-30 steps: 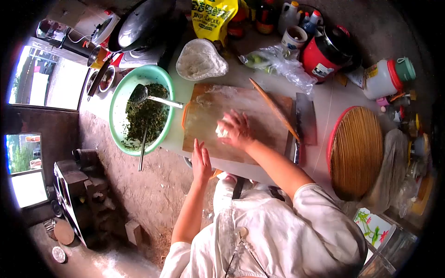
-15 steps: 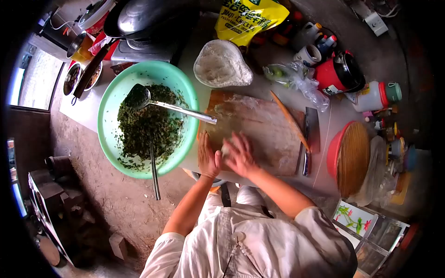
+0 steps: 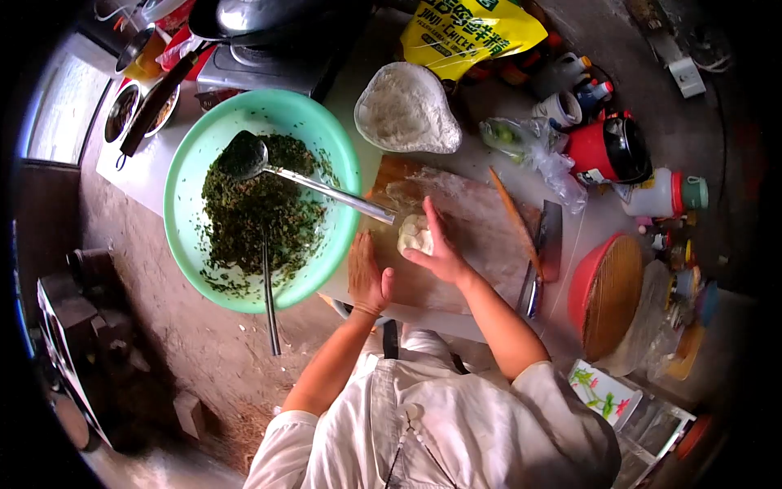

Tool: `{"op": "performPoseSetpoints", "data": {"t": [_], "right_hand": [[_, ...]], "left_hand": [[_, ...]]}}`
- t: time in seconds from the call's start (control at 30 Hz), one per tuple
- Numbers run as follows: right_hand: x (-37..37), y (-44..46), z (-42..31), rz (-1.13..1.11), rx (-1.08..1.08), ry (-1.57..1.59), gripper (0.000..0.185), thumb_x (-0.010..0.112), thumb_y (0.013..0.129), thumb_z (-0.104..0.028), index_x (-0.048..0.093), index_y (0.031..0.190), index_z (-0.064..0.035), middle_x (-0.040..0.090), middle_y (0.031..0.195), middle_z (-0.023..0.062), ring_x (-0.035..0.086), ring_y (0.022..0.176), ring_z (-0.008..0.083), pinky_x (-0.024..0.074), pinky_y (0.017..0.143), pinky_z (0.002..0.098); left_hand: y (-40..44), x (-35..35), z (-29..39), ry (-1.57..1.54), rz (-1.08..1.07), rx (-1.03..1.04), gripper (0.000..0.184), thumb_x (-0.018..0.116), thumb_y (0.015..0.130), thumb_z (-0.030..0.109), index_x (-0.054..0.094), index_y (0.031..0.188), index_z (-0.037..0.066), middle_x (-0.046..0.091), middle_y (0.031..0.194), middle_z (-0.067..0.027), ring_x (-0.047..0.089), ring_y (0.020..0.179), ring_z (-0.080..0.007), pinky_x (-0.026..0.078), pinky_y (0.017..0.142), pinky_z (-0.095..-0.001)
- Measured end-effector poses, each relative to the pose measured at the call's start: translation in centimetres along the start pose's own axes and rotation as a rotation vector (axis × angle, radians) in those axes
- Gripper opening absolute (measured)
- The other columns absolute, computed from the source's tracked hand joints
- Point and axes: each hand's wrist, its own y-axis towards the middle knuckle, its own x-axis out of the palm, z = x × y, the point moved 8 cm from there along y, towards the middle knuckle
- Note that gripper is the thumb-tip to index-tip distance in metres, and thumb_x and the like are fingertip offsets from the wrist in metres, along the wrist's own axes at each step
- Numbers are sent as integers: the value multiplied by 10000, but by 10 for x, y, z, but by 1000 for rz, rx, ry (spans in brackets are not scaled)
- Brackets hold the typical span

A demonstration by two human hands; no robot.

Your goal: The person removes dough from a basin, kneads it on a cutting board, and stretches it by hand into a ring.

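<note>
A pale lump of dough sits on the wooden board, toward its left side. My right hand is beside the dough on its right, fingers stretched out, its thumb at the dough's lower edge. My left hand stands open at the board's left edge, close to the green basin and apart from the dough. A thin rolling pin lies aslant on the right of the board, with a cleaver just beyond it.
Chopped green filling with a ladle is in the basin. Behind the board are a bowl of flour, a yellow bag and a plastic bag. A red basin with a woven lid stands at the right.
The view has shifted, bringing the basin nearer. My right hand has come off the top of the dough to its right side, uncovering it. My left hand has moved toward the basin.
</note>
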Motion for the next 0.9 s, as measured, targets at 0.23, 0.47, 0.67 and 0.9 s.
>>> {"op": "performPoseSetpoints", "data": {"t": [0.23, 0.47, 0.67, 0.9], "right_hand": [[-57, -18, 6, 504, 45, 10, 791, 588, 750, -407, 211, 1336, -32, 117, 1376, 279, 129, 1269, 427, 163, 1019, 469], [12, -33, 24, 169, 92, 143, 470, 669, 702, -294, 483, 1019, 0, 409, 1215, 210, 385, 1137, 362, 328, 930, 405], [-32, -22, -6, 305, 210, 215, 363, 726, 650, -177, 460, 864, -54, 546, 870, 87, 541, 751, 275, 438, 622, 344], [-21, 33, -39, 126, -260, -142, 438, 728, 590, -137, 479, 948, -95, 479, 1131, 94, 448, 1023, 309, 357, 847, 409]], "left_hand": [[0, 2, 3, 139, -23, -15, 661, 344, 842, 419, 231, 1310, -33, 289, 1338, -201, 244, 1248, -373, 174, 1031, -416], [-1, 2, 2, 176, 7, -14, 670, 352, 837, 442, 245, 1306, -24, 298, 1333, -197, 273, 1233, -363, 184, 1025, -411], [-1, -1, 1, 168, 38, -48, 670, 362, 830, 446, 259, 1297, -23, 320, 1323, -171, 271, 1242, -344, 181, 1031, -426], [-5, 0, 0, 180, 53, -55, 671, 341, 843, 474, 255, 1304, -6, 320, 1325, -168, 283, 1241, -321, 187, 1033, -409]]}}
